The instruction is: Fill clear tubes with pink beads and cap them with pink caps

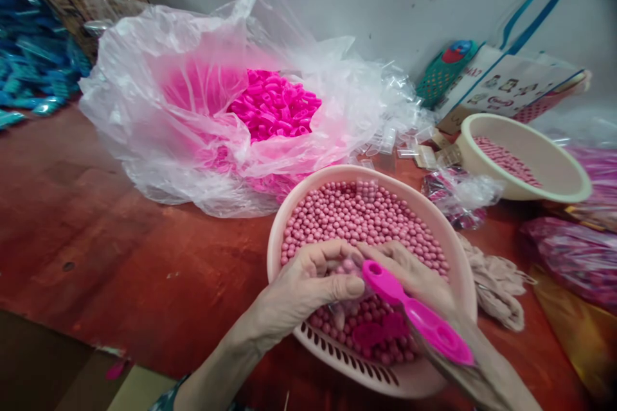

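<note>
A pink basket [276, 241] full of small round pink beads [351, 212] stands before me. Over it, my left hand [321, 276] pinches a small clear container with pink beads inside. My right hand [414, 270] meets it at the container's far side, fingers closed, their tips partly hidden. A bright pink plastic piece [424, 318] with rounded ends lies along my right hand and wrist. Another magenta piece [380, 331] rests on the beads below the hands. One clear container [367, 189] sits on the beads near the basket's far rim.
Behind the basket, a large clear bag [130, 103] holds magenta parts [277, 106]. A cream bowl [569, 180] with pink pieces stands at the right, near clear containers [390, 138], a cloth bundle [499, 279] and wrapped packets [569, 250]. Blue packets [38, 58] lie at the far left.
</note>
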The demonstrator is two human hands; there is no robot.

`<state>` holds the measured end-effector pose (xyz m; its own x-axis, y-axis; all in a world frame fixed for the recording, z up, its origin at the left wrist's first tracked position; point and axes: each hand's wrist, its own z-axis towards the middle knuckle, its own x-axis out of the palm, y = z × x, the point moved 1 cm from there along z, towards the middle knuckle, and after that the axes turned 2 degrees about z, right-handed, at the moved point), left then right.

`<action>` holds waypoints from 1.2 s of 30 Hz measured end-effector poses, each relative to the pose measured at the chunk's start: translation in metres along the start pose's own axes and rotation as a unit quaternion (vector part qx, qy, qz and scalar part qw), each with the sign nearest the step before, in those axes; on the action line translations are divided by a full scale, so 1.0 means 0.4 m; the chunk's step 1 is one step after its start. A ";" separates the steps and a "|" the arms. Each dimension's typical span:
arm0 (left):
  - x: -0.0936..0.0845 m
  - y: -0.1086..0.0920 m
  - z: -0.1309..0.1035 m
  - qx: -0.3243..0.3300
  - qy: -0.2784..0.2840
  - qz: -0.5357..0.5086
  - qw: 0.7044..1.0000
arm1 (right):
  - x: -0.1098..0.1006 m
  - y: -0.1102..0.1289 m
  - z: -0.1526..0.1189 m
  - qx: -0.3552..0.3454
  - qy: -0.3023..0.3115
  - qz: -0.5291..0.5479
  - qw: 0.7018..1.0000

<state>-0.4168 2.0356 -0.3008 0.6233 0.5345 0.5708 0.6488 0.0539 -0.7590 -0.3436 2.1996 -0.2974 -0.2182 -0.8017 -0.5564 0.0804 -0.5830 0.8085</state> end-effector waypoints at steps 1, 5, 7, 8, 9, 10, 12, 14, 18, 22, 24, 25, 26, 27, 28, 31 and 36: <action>0.001 0.000 0.000 0.003 -0.004 0.000 1.000 | -0.011 0.005 -0.004 0.008 0.014 0.013 1.000; 0.004 0.001 0.000 0.008 -0.003 -0.008 1.000 | -0.045 0.027 -0.029 0.109 0.055 0.093 0.988; 0.005 0.001 0.000 0.015 -0.010 -0.001 1.000 | -0.043 0.032 -0.037 0.174 0.059 0.171 0.968; 0.005 0.001 0.000 0.017 -0.015 0.008 1.000 | -0.037 0.033 -0.039 0.198 0.069 0.222 0.952; 0.006 0.001 0.000 0.017 -0.022 0.017 0.999 | -0.031 0.033 -0.041 0.217 0.081 0.272 0.934; 0.006 0.001 0.000 0.016 -0.026 0.025 0.999 | -0.026 0.034 -0.042 0.234 0.089 0.314 0.916; 0.006 0.002 0.000 0.013 -0.025 0.032 0.999 | -0.020 0.038 -0.043 0.268 0.085 0.356 0.891; 0.005 0.002 0.000 0.013 -0.023 0.034 0.999 | -0.023 0.043 -0.044 0.297 0.056 0.352 0.886; 0.004 0.000 -0.001 0.015 -0.028 0.043 0.999 | -0.031 0.058 -0.044 0.299 0.060 0.352 0.885; 0.005 -0.003 -0.002 0.005 -0.029 0.053 0.998 | -0.035 0.069 -0.045 0.265 0.087 0.299 0.913; 0.006 -0.003 -0.001 0.011 -0.033 0.058 0.998 | -0.040 0.069 -0.047 0.226 0.068 0.245 0.940; 0.006 -0.002 -0.001 0.017 -0.037 0.059 0.997 | -0.043 0.067 -0.049 0.206 0.057 0.224 0.951; 0.005 0.000 0.000 0.023 -0.042 0.059 0.997 | -0.047 0.063 -0.050 0.188 0.043 0.207 0.959; 0.004 0.001 0.000 0.028 -0.047 0.060 0.997 | -0.051 0.058 -0.051 0.173 0.029 0.191 0.966; 0.004 0.003 0.000 0.033 -0.051 0.061 0.996 | -0.055 0.053 -0.052 0.162 0.017 0.175 0.971; 0.001 0.008 0.001 0.049 -0.060 0.076 0.994 | -0.062 0.044 -0.050 0.149 -0.010 0.134 0.980; -0.001 0.011 0.003 0.089 -0.073 0.131 0.985 | -0.054 0.059 -0.027 0.097 -0.049 0.138 0.984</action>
<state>-0.4147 2.0367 -0.3049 0.6811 0.6650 0.3065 0.3790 0.0380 -0.9246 -0.3266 2.2018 -0.2685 -0.3068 -0.9044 -0.2966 -0.0350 -0.3007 0.9531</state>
